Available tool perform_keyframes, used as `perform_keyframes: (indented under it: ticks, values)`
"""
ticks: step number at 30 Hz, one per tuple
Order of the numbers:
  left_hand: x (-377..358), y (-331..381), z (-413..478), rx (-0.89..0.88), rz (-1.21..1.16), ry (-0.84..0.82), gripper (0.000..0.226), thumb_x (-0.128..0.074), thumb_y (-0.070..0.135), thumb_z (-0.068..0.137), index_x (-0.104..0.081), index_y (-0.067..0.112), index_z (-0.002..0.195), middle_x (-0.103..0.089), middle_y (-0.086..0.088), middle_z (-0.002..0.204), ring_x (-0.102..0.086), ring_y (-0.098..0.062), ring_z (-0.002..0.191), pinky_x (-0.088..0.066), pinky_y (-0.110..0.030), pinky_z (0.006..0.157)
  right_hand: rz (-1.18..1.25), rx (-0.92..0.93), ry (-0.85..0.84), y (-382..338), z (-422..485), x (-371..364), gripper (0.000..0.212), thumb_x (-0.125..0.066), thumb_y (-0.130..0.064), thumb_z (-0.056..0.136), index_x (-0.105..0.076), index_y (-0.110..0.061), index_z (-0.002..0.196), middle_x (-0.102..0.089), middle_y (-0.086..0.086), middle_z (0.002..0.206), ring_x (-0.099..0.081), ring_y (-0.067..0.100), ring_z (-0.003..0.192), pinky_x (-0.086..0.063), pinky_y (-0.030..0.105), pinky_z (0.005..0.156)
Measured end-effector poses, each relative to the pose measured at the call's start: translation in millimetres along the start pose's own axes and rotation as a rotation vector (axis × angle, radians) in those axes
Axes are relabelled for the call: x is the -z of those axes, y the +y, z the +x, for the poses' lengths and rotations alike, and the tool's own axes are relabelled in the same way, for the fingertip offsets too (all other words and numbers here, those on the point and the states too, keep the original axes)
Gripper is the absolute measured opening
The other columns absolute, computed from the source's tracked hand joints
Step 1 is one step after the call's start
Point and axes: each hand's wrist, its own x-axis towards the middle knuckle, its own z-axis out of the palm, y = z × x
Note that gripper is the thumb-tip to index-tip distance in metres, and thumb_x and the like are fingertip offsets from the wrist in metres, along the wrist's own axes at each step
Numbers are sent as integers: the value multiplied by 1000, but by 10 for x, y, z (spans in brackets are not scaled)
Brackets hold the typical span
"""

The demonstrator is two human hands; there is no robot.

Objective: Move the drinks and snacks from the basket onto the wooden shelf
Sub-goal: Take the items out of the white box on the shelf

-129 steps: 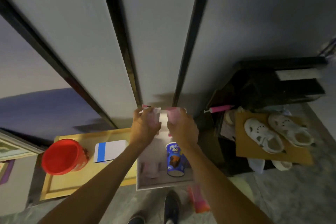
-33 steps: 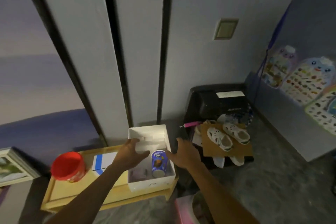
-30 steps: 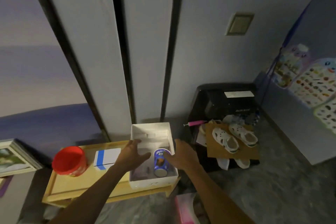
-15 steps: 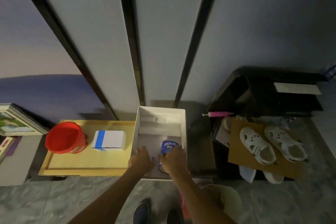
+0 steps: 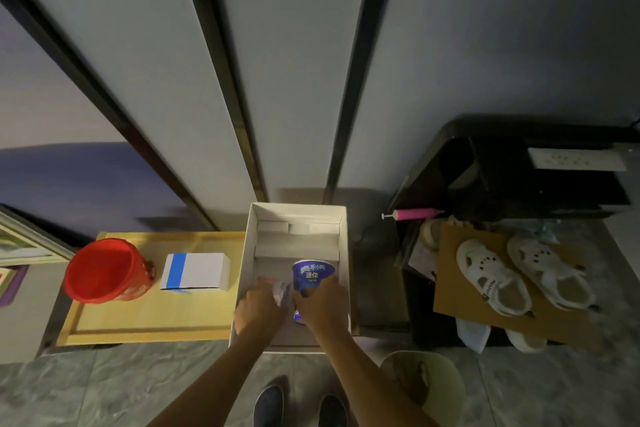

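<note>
Two bare hands reach down into a white basket (image 5: 298,208) that sits on the floor against the wall panels, its left side just beside the wooden shelf (image 5: 149,319). The right hand (image 5: 323,305) is wrapped round the lower part of a blue snack cup (image 5: 313,272), which stands upright in the near right part of the basket; the fingers curl round its side and the thumb lies across its front, so the cup is firmly grasped. The left hand (image 5: 259,305) has its fingers bent down onto a crinkled pink-and-white packet (image 5: 278,286) lying on the basket floor just left of the cup, and it pinches the wrapper, which bunches up at the fingertips. Both items are inside the basket, touching or nearly touching each other between the two hands. On the low, pale wooden shelf stand a red tub (image 5: 104,270) at the left end and a white carton with a blue stripe (image 5: 199,270) to its right, near the basket wall. Right of the basket stands a black cabinet (image 5: 485,166), with a pink tool (image 5: 414,214) lying at its foot. A pair of white sandals (image 5: 491,277) rests on a sheet of brown cardboard (image 5: 450,288) in front of the cabinet. The person's dark shoes (image 5: 266,406) show at the bottom edge on the grey stone floor, with a pale bin (image 5: 446,385) to their right. A framed picture (image 5: 20,246) leans at the far left.
</note>
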Motion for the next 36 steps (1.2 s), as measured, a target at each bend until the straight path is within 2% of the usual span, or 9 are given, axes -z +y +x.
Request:
perform_keyframes:
  ticks: [7, 12, 14, 19, 23, 26, 30, 33, 36]
  values:
    - [658, 202, -276, -119, -299, 124, 34, -60, 57, 100, -60, 24, 90, -63, 9, 70, -59, -2, 63, -45, -20, 53, 123, 180, 110, -339, -183, 732, 86, -83, -59, 85, -47, -12, 147, -66, 5, 133, -71, 18, 112, -46, 13, 72]
    - [1076, 364, -480, -195, -491, 109, 42, -77, 60, 87, -63, 28, 111, -71, 6, 96, -68, -12, 79, -52, -28, 62, 198, 244, 208, -437, -378, 1359, 82, -83, -59, 85, -46, -17, 145, -67, 0, 131, -70, 17, 111, -51, 17, 75]
    - [1196, 477, -516, -264, -525, 99, 39, -75, 56, 91, -64, 27, 115, -72, 6, 102, -70, -9, 76, -51, -19, 57, 232, 265, 259, -428, -463, 1580, 83, -84, -59, 84, -46, -18, 146, -67, -2, 131, -70, 16, 112, -54, 19, 79]
    - [1390, 942, -644, -462, -495, 6, 16, -74, 37, 98, -60, 38, 91, -67, 32, 61, -64, 20, 66, -49, -12, 59, 251, 286, 390, -187, -680, 2091, 95, -82, -64, 83, -37, -20, 155, -61, -4, 138, -65, 13, 120, -47, 10, 83]
    - [1282, 1306, -759, -635, -414, -97, 43, -87, 39, 84, -70, 27, 122, -73, 21, 98, -71, 4, 76, -50, -14, 67, 276, 214, 528, 194, -966, 2414, 100, -85, -59, 83, -33, -18, 158, -55, -5, 140, -52, 4, 119, -37, -2, 84]
    - [1079, 1578, -1011, -760, -335, -183, 47, -87, 33, 84, -69, 22, 126, -73, 8, 111, -65, 2, 81, -46, -6, 66, 302, 112, 576, 567, -1224, 2507, 105, -83, -60, 83, -29, -17, 162, -51, -1, 152, -54, 17, 136, -45, 22, 108]
    - [648, 1803, -1427, -886, -189, -335, 58, -82, 47, 84, -62, 24, 134, -72, 6, 122, -68, -16, 103, -57, -36, 96, 336, -60, 646, 1085, -1621, 2467, 102, -82, -63, 82, -32, -20, 160, -60, 1, 142, -63, 22, 123, -56, 37, 95]
    - [262, 1823, -1632, -908, -121, -412, 69, -77, 61, 74, -61, 26, 132, -72, 7, 116, -70, -18, 106, -58, -43, 95, 392, -154, 692, 1492, -1901, 2363, 103, -77, -73, 72, -38, -25, 154, -65, -5, 131, -67, 18, 112, -59, 38, 86]
    - [-30, 1855, -1967, -894, -139, -529, 55, -87, 48, 78, -60, 28, 121, -69, 13, 107, -69, -15, 102, -59, -42, 93, 443, -221, 684, 1922, -2042, 2233, 91, -76, -74, 66, -48, -31, 142, -67, -11, 119, -68, 12, 102, -57, 30, 76]
